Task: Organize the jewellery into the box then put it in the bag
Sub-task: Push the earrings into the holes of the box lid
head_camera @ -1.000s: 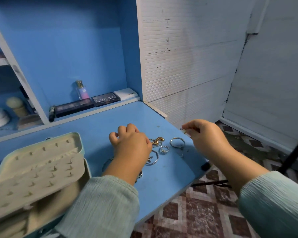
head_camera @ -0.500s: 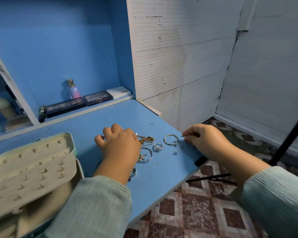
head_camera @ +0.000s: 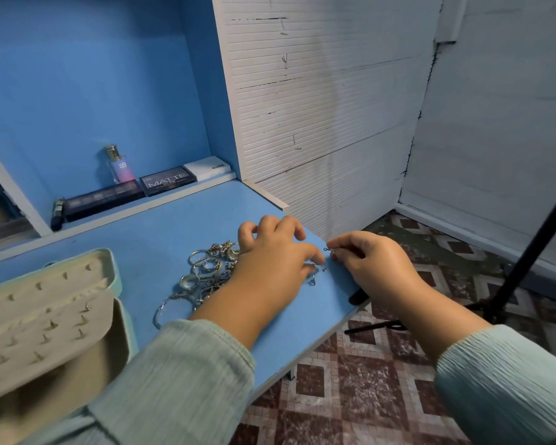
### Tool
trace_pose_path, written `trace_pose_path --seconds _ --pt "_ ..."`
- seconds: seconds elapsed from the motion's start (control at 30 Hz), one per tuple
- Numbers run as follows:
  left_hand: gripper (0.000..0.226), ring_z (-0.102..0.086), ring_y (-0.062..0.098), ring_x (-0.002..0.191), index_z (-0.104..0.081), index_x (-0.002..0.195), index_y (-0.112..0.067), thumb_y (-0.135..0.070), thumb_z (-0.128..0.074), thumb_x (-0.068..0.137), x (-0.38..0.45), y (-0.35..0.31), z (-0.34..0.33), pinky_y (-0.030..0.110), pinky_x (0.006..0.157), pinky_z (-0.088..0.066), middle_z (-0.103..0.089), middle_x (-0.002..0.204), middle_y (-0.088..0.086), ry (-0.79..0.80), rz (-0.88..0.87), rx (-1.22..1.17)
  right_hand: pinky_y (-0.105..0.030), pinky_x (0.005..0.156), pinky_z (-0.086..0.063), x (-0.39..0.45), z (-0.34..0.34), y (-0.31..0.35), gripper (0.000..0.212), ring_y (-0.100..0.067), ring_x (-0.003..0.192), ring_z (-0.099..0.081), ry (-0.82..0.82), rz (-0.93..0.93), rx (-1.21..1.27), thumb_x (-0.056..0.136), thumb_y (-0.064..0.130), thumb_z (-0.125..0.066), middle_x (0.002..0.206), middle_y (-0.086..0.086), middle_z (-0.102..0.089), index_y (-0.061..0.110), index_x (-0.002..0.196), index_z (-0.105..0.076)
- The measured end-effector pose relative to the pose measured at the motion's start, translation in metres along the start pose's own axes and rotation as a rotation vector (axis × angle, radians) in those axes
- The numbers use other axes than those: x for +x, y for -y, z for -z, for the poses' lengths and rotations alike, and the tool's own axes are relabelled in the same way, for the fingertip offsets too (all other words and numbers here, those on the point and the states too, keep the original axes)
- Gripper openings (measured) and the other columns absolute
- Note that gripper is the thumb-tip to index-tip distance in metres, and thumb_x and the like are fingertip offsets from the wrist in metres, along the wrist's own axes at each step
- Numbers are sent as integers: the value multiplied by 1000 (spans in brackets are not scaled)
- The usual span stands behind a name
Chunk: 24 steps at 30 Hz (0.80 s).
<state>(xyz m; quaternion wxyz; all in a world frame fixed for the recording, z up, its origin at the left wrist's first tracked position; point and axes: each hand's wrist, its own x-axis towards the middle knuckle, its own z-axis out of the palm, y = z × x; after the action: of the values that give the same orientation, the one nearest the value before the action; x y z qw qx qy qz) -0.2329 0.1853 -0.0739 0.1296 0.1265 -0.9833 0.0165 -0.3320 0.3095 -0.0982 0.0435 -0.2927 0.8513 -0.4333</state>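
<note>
A pile of rings, hoops and gold pieces (head_camera: 206, 274) lies on the blue table (head_camera: 161, 226). My left hand (head_camera: 270, 261) rests with curled fingers just right of the pile, thumb and fingertip down on a small piece I cannot make out. My right hand (head_camera: 373, 261) pinches a tiny silver earring (head_camera: 328, 249) above the table's right edge. Two more small pieces (head_camera: 318, 274) lie between my hands. The pale green jewellery box (head_camera: 45, 316) stands open at the left, its beige earring panel raised. No bag is in view.
A perfume bottle (head_camera: 119, 165), eyeshadow palettes (head_camera: 167, 181) and a white case (head_camera: 207, 167) line the back ledge. A white panelled wall (head_camera: 318, 107) rises at the right. A black tripod leg (head_camera: 527, 252) crosses the tiled floor (head_camera: 382, 396) beyond the table edge.
My left hand has slid right, past the pile, toward my right hand, so the jewellery now shows on its left. My right hand still pinches the small earring.
</note>
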Motion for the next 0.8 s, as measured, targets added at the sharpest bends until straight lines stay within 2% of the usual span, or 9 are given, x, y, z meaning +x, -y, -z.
trace_pose_path --seconds 0.13,0.3,0.47,0.57,0.67,0.73,0.8 --pt "22 -24 13 122 -60 109 -50 -48 -43 95 3 0 -3 36 90 -1 -33 126 -18 -3 7 55 0 57 -38 1 -2 -2 15 -3 75 -51 -7 8 -3 92 18 -56 90 6 -61 22 99 -69" --pt "18 -24 12 119 -59 105 -46 -42 -45 96 4 -1 -6 36 90 0 -35 120 -17 -15 2 79 -3 56 -41 0 -3 -3 15 5 68 -49 -8 9 21 92 17 -56 88 7 -61 21 99 -69" --pt "19 -26 11 121 -56 108 -42 -38 -40 98 4 -1 -7 35 89 -2 -35 123 -17 -3 35 69 -11 56 -41 -1 -3 -2 15 1 68 -51 3 0 27 93 18 -55 85 8 -59 24 98 -68" --pt "21 -28 10 121 -55 109 -40 -42 -38 97 2 -1 -3 32 89 -7 -40 123 -17 -22 91 6 -13 59 -41 0 -1 0 16 -5 75 -53 9 0 10 93 17 -56 89 7 -61 22 101 -68" --pt "20 -33 12 118 -57 106 -38 -41 -40 96 -2 0 8 30 93 -18 -47 117 -15 -31 153 -77 -2 58 -35 1 3 8 17 -6 84 -52 19 11 -37 92 17 -57 95 6 -62 20 104 -69" --pt "19 -38 15 114 -59 104 -34 -38 -44 96 -7 1 18 29 93 -27 -51 111 -13 -47 198 -199 0 58 -36 -1 6 16 17 -5 83 -53 20 30 -46 91 16 -58 95 5 -64 19 104 -69" --pt "18 -39 14 111 -61 104 -28 -32 -46 95 -14 1 29 24 91 -29 -55 111 -11 -82 237 -341 -1 56 -37 -5 6 28 16 -5 73 -54 23 47 -34 90 16 -58 89 5 -65 20 101 -69"
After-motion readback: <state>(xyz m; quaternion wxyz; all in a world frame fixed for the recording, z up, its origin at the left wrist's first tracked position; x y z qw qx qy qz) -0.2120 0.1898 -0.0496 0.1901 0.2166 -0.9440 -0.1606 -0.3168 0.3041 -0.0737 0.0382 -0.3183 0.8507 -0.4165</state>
